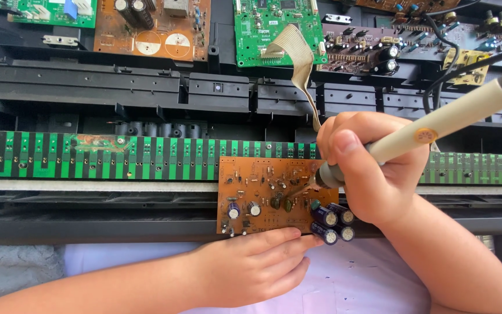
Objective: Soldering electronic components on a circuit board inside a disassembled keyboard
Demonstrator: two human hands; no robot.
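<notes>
Green strip board (pixel 88 157); green circuit board (pixel 268 29); flat ribbon cable (pixel 300 58); brown board (pixel 152 29); black chassis (pixel 117 87).

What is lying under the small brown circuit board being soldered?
The brown circuit board lies across a long green-and-black striped board and a black frame rail. The right hand with the soldering iron covers its right edge; whatever lies beneath there is hidden.

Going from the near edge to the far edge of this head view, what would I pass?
Left hand → orange circuit board it steadies → long green strip board → black plastic frame → green circuit board with a beige ribbon cable.
</notes>
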